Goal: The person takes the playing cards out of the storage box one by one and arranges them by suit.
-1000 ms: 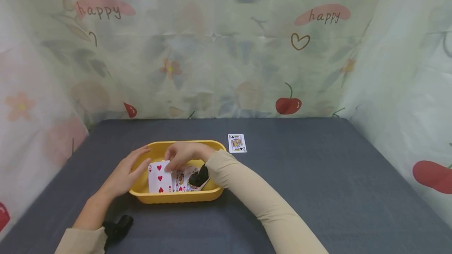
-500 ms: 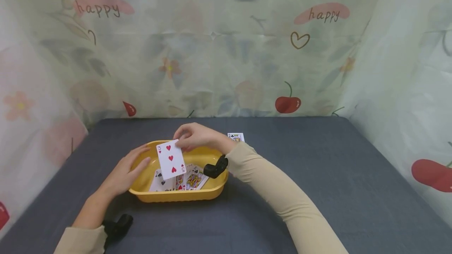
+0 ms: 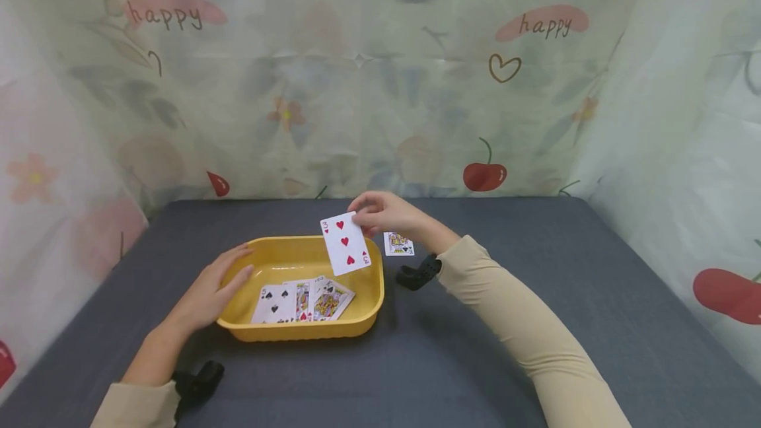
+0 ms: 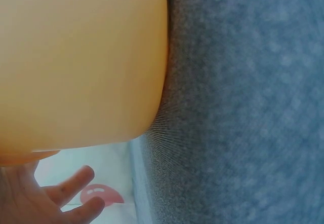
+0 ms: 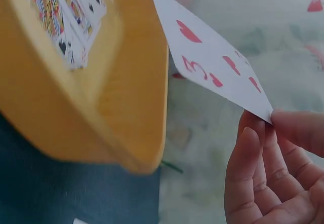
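1. Nearest, on the left, a beige left sleeve (image 3: 137, 407) reached in over the bench (image 3: 505, 349), which was dark blue-grey; a black device (image 3: 201, 382) sat at that wrist.
2. On the right, the right sleeve (image 3: 529, 332) slanted in from the near edge, with another black device (image 3: 418, 273) at its wrist, just right of the tray.
3. The yellow tray (image 3: 297, 331) stood left of centre. Its near wall hid the lower edges of the cards inside.
4. The left hand (image 3: 205, 292) rested at the tray's left rim, its grip wide, thumb and fingers spread.
5. Inside the tray, towards the near side, lay overlapping face-up cards: the five of spades (image 3: 270, 306) on the left, and a king (image 3: 329, 304) on the right, with others partly covered between and behind them.
6. The three of hearts (image 3: 345, 244) was in the air, tilted, in front of the tray's far right corner as the head view showed it, and blocked sight of part of the rim.
7. The right hand (image 3: 389, 214) held that card by one corner; its grip was narrow, pinched between thumb and fingers.
8. Beyond the tray's right end, a king of clubs (image 3: 398, 245) lay face up, its far edge hidden by the right hand.
9. Farthest, a patterned curtain (image 3: 357, 117) with cherries, hearts and "happy" lettering stood behind the bench.
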Demonstrator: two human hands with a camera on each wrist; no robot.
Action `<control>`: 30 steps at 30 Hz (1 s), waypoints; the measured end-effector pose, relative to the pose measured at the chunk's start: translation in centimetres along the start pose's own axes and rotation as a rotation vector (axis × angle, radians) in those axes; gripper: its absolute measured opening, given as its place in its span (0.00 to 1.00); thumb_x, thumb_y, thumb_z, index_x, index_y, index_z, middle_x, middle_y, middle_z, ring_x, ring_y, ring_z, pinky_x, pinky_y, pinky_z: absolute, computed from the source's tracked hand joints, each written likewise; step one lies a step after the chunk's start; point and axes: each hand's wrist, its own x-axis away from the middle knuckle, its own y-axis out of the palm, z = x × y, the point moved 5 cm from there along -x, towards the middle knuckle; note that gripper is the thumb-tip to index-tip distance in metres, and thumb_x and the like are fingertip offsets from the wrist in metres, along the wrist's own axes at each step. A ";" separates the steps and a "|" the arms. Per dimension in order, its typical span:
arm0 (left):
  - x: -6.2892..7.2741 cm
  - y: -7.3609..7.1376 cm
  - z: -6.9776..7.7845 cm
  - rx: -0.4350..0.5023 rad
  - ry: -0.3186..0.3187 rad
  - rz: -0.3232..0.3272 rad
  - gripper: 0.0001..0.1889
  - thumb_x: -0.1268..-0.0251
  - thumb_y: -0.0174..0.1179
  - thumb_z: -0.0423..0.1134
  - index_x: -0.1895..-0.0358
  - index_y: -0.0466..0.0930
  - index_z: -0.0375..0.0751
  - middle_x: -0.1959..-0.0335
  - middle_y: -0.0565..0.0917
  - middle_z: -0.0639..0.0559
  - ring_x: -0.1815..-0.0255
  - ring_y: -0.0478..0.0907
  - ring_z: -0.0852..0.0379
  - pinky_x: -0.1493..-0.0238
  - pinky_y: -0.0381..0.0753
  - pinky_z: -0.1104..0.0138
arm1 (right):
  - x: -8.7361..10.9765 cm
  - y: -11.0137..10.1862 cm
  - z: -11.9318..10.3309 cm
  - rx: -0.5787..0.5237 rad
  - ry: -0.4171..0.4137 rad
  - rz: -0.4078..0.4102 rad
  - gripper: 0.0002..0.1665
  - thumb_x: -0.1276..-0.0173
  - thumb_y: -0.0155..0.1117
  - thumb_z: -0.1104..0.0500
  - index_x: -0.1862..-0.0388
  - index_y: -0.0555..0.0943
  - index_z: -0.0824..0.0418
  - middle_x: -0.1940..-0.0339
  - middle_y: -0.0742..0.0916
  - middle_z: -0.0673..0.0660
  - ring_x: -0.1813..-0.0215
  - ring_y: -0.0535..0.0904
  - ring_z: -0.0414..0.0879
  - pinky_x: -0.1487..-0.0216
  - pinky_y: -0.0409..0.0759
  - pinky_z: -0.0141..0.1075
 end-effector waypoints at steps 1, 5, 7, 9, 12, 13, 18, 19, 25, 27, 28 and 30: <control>0.0 0.0 0.0 0.000 -0.001 0.000 0.30 0.28 0.42 0.53 0.31 0.59 0.36 0.28 0.55 0.34 0.29 0.51 0.31 0.35 0.49 0.34 | 0.2 -0.5 0.2 -0.008 0.007 0.013 0.14 0.33 0.58 0.60 0.49 0.74 0.61 0.57 0.85 0.60 0.62 0.82 0.45 0.56 0.82 0.39; 0.0 0.0 0.0 -0.004 -0.002 -0.004 0.30 0.28 0.42 0.54 0.31 0.58 0.37 0.28 0.55 0.35 0.29 0.51 0.31 0.35 0.50 0.33 | 0.9 -2.8 1.5 -0.026 0.043 0.080 0.15 0.32 0.56 0.60 0.47 0.74 0.61 0.52 0.84 0.62 0.59 0.82 0.46 0.57 0.82 0.36; 0.0 0.0 -0.1 -0.005 -0.001 -0.004 0.31 0.28 0.42 0.54 0.31 0.58 0.38 0.28 0.55 0.35 0.29 0.51 0.31 0.36 0.50 0.33 | 1.2 -4.0 2.3 -0.029 0.066 0.123 0.16 0.32 0.55 0.61 0.45 0.73 0.61 0.49 0.83 0.63 0.57 0.81 0.46 0.54 0.81 0.36; 0.0 0.0 0.0 -0.004 0.002 -0.002 0.30 0.28 0.42 0.54 0.31 0.58 0.38 0.28 0.55 0.35 0.29 0.51 0.31 0.36 0.50 0.33 | 1.4 -5.4 3.5 -0.034 0.096 0.175 0.18 0.31 0.55 0.60 0.44 0.71 0.61 0.47 0.82 0.63 0.55 0.81 0.47 0.51 0.81 0.38; 0.0 0.0 0.0 0.000 0.006 0.000 0.30 0.28 0.42 0.54 0.31 0.58 0.38 0.28 0.55 0.35 0.29 0.51 0.31 0.36 0.50 0.33 | 1.7 -7.4 5.4 -0.053 0.141 0.253 0.20 0.31 0.54 0.59 0.42 0.70 0.60 0.45 0.81 0.63 0.52 0.79 0.48 0.42 0.77 0.44; 0.0 0.0 0.0 0.000 0.008 0.001 0.30 0.28 0.42 0.54 0.31 0.58 0.38 0.28 0.55 0.35 0.29 0.52 0.31 0.36 0.50 0.33 | 1.8 -8.0 6.0 -0.062 0.151 0.275 0.20 0.31 0.54 0.58 0.41 0.69 0.61 0.44 0.80 0.63 0.51 0.79 0.48 0.40 0.76 0.46; 0.0 0.0 0.0 -0.002 0.009 0.002 0.30 0.28 0.42 0.54 0.31 0.59 0.38 0.28 0.56 0.35 0.29 0.52 0.31 0.36 0.50 0.33 | 2.4 -10.2 8.6 -0.076 0.172 0.357 0.23 0.30 0.51 0.60 0.38 0.67 0.65 0.41 0.78 0.67 0.53 0.77 0.47 0.39 0.74 0.47; 0.0 0.0 0.0 -0.003 0.009 0.002 0.30 0.28 0.42 0.54 0.31 0.59 0.38 0.28 0.56 0.35 0.29 0.52 0.31 0.36 0.50 0.34 | 2.5 -10.5 9.1 -0.069 0.181 0.372 0.23 0.30 0.51 0.60 0.38 0.67 0.66 0.42 0.78 0.67 0.54 0.77 0.46 0.41 0.75 0.45; 0.1 -0.1 0.0 -0.002 0.013 0.005 0.29 0.28 0.42 0.53 0.31 0.59 0.38 0.28 0.56 0.35 0.29 0.52 0.31 0.35 0.50 0.34 | 3.0 -12.1 12.1 -0.029 0.280 0.451 0.23 0.30 0.49 0.61 0.36 0.68 0.65 0.42 0.77 0.66 0.56 0.75 0.45 0.55 0.75 0.33; 0.1 -0.1 0.1 0.000 0.015 0.006 0.30 0.28 0.43 0.53 0.31 0.59 0.38 0.28 0.56 0.35 0.29 0.52 0.31 0.35 0.50 0.34 | 3.1 -12.4 12.9 -0.023 0.313 0.469 0.24 0.30 0.49 0.61 0.36 0.68 0.64 0.41 0.76 0.65 0.56 0.74 0.45 0.58 0.74 0.31; 0.1 -0.1 0.1 0.001 0.016 0.006 0.30 0.28 0.43 0.53 0.31 0.59 0.38 0.28 0.56 0.35 0.29 0.52 0.31 0.36 0.50 0.34 | 3.2 -12.5 13.2 -0.026 0.327 0.477 0.24 0.29 0.49 0.61 0.35 0.68 0.64 0.40 0.76 0.65 0.56 0.74 0.45 0.59 0.74 0.30; 0.1 -0.1 0.1 0.003 0.017 0.006 0.30 0.28 0.43 0.53 0.31 0.59 0.38 0.28 0.56 0.35 0.29 0.52 0.31 0.36 0.50 0.34 | 3.4 -12.6 13.6 -0.028 0.344 0.487 0.24 0.29 0.49 0.61 0.35 0.68 0.64 0.39 0.75 0.65 0.55 0.73 0.45 0.61 0.73 0.29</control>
